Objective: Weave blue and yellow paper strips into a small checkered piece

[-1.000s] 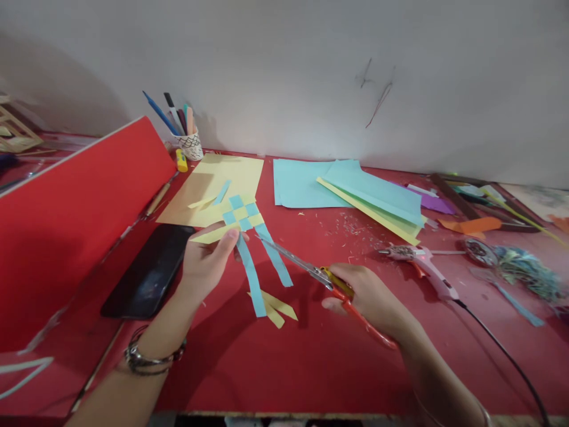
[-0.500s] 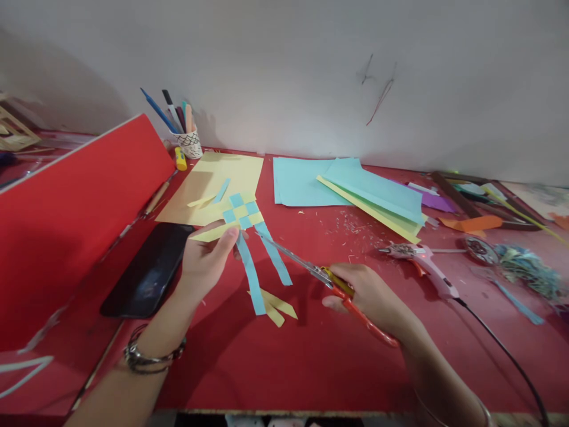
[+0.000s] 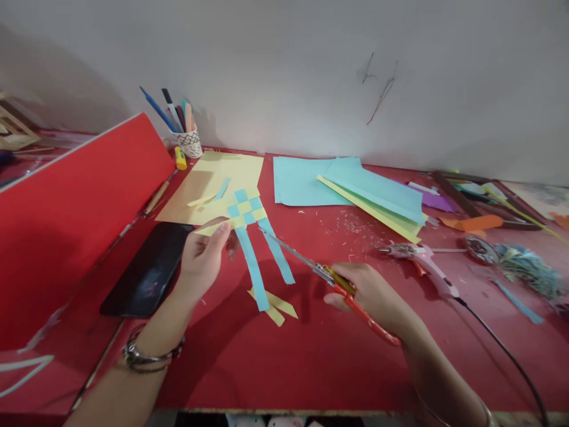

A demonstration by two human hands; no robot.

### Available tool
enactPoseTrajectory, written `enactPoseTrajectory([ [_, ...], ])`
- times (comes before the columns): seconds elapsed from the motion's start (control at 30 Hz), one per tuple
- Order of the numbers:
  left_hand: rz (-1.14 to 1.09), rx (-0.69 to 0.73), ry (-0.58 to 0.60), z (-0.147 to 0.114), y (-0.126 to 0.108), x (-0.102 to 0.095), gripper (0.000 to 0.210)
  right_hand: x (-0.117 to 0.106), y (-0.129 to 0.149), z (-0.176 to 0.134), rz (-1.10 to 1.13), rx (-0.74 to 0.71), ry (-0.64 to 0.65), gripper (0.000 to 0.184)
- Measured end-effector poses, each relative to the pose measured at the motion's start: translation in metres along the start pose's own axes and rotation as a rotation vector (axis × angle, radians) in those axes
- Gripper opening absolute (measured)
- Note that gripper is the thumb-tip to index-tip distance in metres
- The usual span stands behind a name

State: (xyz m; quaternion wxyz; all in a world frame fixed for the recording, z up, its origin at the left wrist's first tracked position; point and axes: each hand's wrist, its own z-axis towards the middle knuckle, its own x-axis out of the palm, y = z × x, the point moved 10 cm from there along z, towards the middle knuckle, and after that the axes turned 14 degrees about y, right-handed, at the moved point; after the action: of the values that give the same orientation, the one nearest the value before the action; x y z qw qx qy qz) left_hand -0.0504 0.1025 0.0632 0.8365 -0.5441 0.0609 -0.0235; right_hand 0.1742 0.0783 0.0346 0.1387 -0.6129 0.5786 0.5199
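My left hand (image 3: 205,252) pinches the edge of a woven paper piece (image 3: 244,207), a checker of blue and yellow strips. Two long blue strip ends (image 3: 252,270) hang from it toward me, and yellow ends stick out on the left. Scissors (image 3: 326,273) with red and yellow handles sit in my right hand (image 3: 368,293). Their blades look closed or nearly so, with the tip beside the right blue strip, just below the weave. Whether the tip touches the paper I cannot tell. Cut yellow strips (image 3: 276,307) lie on the table under the blue ends.
Yellow sheets (image 3: 240,166) and blue sheets (image 3: 306,181) lie toward the wall. A black phone (image 3: 146,273) rests left of my left hand, beside a red board (image 3: 80,219). On the right lies a glue gun (image 3: 422,258) with its cord. A pen cup (image 3: 189,142) stands at the back.
The woven piece has shifted slightly to the right and away from me, its strips turning a little. My left thumb has moved slightly left along the paper. The scissors have barely moved.
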Motion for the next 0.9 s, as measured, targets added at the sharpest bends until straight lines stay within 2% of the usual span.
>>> enactPoseTrajectory([
  [0.47,0.026,-0.01,-0.045,0.0,-0.004,-0.006,0.037,0.0,-0.004,-0.001,0.003,0.016,0.004,0.045],
  [0.67,-0.062,-0.019,-0.129,0.002,-0.005,-0.012,0.035,-0.002,-0.004,0.0,-0.019,0.031,-0.011,0.044],
  [0.77,-0.128,-0.038,-0.17,0.002,-0.001,-0.016,0.028,-0.001,-0.006,0.0,-0.009,0.032,-0.011,0.041],
  [0.9,-0.155,-0.041,-0.175,0.002,0.003,-0.018,0.023,0.0,-0.004,0.0,0.001,-0.007,-0.016,0.042],
])
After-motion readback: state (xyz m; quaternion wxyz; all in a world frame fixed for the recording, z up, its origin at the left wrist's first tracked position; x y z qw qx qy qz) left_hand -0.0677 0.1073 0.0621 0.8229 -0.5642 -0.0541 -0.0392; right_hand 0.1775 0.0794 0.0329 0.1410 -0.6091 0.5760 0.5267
